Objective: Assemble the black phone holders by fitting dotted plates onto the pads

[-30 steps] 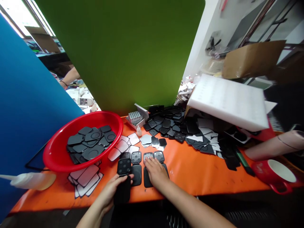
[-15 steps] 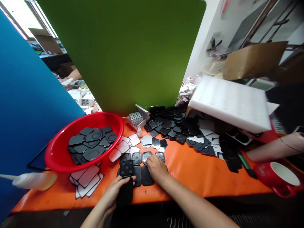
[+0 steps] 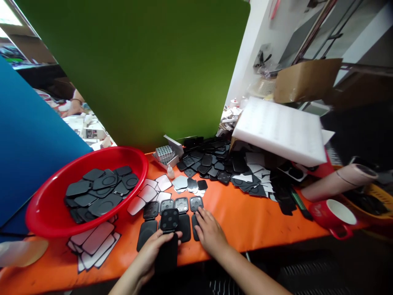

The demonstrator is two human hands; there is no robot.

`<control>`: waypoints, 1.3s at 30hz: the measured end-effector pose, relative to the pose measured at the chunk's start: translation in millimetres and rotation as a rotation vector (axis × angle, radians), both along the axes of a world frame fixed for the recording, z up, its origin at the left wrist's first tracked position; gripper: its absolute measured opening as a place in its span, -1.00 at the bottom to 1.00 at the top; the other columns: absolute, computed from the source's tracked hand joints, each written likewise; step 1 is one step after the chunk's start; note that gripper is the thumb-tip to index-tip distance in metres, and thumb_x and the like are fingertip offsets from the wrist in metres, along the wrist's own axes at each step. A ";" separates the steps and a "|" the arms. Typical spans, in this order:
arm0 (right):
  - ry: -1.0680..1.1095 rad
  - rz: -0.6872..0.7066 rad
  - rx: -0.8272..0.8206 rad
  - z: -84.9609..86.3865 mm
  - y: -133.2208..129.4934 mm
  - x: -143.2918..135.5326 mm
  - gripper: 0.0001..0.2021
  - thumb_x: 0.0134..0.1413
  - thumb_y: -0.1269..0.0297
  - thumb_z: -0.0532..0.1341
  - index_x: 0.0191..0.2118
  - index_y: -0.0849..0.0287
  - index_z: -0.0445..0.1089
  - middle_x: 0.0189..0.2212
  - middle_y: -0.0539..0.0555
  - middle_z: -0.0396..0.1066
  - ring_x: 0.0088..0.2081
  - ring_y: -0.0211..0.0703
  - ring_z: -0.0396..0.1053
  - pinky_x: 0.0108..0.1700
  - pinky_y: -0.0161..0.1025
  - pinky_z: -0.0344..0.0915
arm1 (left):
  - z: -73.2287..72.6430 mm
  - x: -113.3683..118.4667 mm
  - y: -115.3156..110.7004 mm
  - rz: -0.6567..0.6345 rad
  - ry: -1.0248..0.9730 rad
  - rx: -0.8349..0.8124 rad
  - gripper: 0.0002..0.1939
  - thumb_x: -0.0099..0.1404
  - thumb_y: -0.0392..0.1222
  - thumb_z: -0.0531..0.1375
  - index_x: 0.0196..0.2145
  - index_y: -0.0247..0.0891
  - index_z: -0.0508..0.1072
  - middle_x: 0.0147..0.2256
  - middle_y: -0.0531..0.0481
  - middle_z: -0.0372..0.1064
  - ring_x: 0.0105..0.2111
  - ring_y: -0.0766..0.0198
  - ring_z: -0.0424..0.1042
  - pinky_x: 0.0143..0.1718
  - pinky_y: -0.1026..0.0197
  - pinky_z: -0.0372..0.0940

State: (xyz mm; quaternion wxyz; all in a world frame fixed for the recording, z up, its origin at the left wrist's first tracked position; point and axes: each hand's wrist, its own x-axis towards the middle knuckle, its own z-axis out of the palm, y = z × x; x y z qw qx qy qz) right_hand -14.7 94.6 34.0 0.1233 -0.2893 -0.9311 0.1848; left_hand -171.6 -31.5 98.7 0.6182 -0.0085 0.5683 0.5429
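My left hand (image 3: 152, 250) is closed round a black hinged case (image 3: 170, 220), its small dotted flap raised and its longer black part hanging below the fingers. Close behind it, several similar black cases (image 3: 184, 228) lie unfolded in a row, partly covered by the held one. At the row's right end, my right hand (image 3: 212, 234) rests with fingers apart on the last case (image 3: 195, 203), hiding part of its lower half. Silvery plates (image 3: 180, 182) and a small black square (image 3: 202, 184) lie just beyond the row.
A red basin (image 3: 37, 229) of black pieces stands left, near white cards with dark edges (image 3: 98, 241). Behind are a dropper bottle (image 3: 170, 171) and a box of small metal cylinders (image 3: 166, 155). A black heap (image 3: 208, 159), pink tumbler (image 3: 334, 182) and red mug (image 3: 322, 213) lie rightward.
My right hand has moved from a middle case to the rightmost one. My left hand keeps its case, now raised slightly rightward along the row. The whole view has shifted.
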 end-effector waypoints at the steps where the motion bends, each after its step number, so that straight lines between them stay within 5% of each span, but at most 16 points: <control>1: -0.001 -0.011 -0.011 -1.2 -2.9 -4.3 -0.57 0.10 0.28 -0.04 0.10 0.22 0.12 0.13 0.13 0.04 0.11 -0.02 0.01 0.09 -0.05 0.05 | 1.7 1.9 3.0 -0.015 -0.002 -0.003 -0.72 0.01 -0.16 0.24 -0.29 -0.30 0.41 -0.26 -0.17 0.47 -0.33 0.12 0.46 -0.32 0.16 0.34; 6: 0.111 -0.081 -0.110 17.9 -4.6 -0.6 -0.58 0.07 0.28 -0.01 0.08 0.22 0.14 0.07 0.16 0.13 0.08 -0.04 0.07 0.07 -0.08 0.10 | 7.8 11.6 11.7 -0.038 -0.011 0.030 -0.75 0.02 -0.20 0.22 -0.29 -0.31 0.42 -0.25 -0.16 0.47 -0.26 0.12 0.44 -0.33 0.22 0.33; 11: 0.277 -0.246 -0.353 37.3 8.9 75.3 -0.74 0.11 0.23 -0.04 -0.19 0.15 0.32 -0.24 0.13 0.38 -0.19 -0.12 0.32 -0.13 -0.21 0.25 | 6.9 20.9 16.2 -0.042 -0.073 0.052 -0.76 0.01 -0.35 0.17 -0.28 -0.31 0.40 -0.19 -0.17 0.44 -0.17 0.08 0.40 -0.27 0.18 0.33; 17: 0.274 -0.732 -0.627 -1.3 0.2 173.6 -0.66 0.04 0.02 -0.04 -0.39 0.17 0.31 -0.49 0.10 0.38 -0.42 -0.11 0.35 -0.35 -0.20 0.29 | 3.9 33.6 29.1 -0.079 -0.104 0.017 -0.63 -0.03 -0.42 0.16 -0.20 -0.29 0.35 -0.14 -0.18 0.40 -0.13 0.03 0.37 -0.27 0.11 0.35; 22: 0.508 -0.834 -1.213 -21.6 -21.8 166.9 -0.66 0.03 0.02 -0.02 -0.32 0.20 0.27 -0.38 0.11 0.38 -0.48 -0.26 0.35 -0.47 -0.32 0.27 | 1.5 52.6 42.2 -0.158 -0.101 -0.015 -0.62 -0.03 -0.44 0.16 -0.19 -0.26 0.33 -0.12 -0.16 0.39 -0.12 -0.01 0.36 -0.30 0.05 0.36; 24: 0.605 -0.819 -1.323 -24.6 -26.5 155.0 -0.68 0.01 0.01 0.00 -0.33 0.20 0.24 -0.39 0.07 0.35 -0.58 -0.36 0.27 -0.58 -0.41 0.18 | 1.9 60.2 44.4 -0.190 -0.111 -0.014 -0.63 -0.02 -0.43 0.15 -0.19 -0.27 0.34 -0.12 -0.16 0.39 -0.12 0.00 0.36 -0.29 0.06 0.36; 28: 0.511 -0.757 -1.174 -28.8 -21.2 150.1 -0.63 0.06 -0.03 -0.09 -0.44 0.19 0.18 -0.52 -0.04 0.27 -0.72 -0.44 0.01 -0.70 -0.46 -0.05 | 4.4 71.1 43.2 -0.230 -0.172 -0.001 -0.62 0.00 -0.44 0.13 -0.17 -0.29 0.34 -0.12 -0.15 0.39 -0.11 0.05 0.35 -0.18 0.10 0.30; 31: 0.317 -0.596 -0.924 -19.5 -6.6 164.5 -0.64 0.06 0.02 -0.06 -0.49 0.18 0.23 -0.58 -0.04 0.26 -0.63 -0.34 0.14 -0.57 -0.38 0.09 | 6.3 75.1 40.7 -0.262 -0.226 0.028 -0.60 0.01 -0.43 0.11 -0.14 -0.25 0.33 -0.10 -0.10 0.38 -0.11 0.08 0.36 -0.16 0.13 0.28; 36: -0.098 -0.066 -0.514 31.9 4.8 170.2 -0.83 0.00 0.19 0.09 -0.42 0.08 0.39 -0.47 -0.01 0.39 -0.38 -0.18 0.32 -0.29 -0.30 0.15 | 7.1 76.7 39.3 -0.281 -0.213 0.056 -0.64 0.01 -0.42 0.09 -0.18 -0.26 0.36 -0.09 -0.11 0.37 -0.12 0.07 0.35 -0.18 0.13 0.27; 39: -0.044 0.001 -0.522 65.8 -1.7 138.7 -0.79 0.10 0.21 -0.01 -0.29 0.06 0.36 -0.37 -0.03 0.41 -0.34 -0.23 0.33 -0.29 -0.36 0.16 | 5.1 77.9 40.9 -0.290 -0.161 0.088 -0.60 -0.02 -0.45 0.07 -0.17 -0.26 0.35 -0.11 -0.10 0.38 -0.10 0.09 0.34 -0.14 0.13 0.24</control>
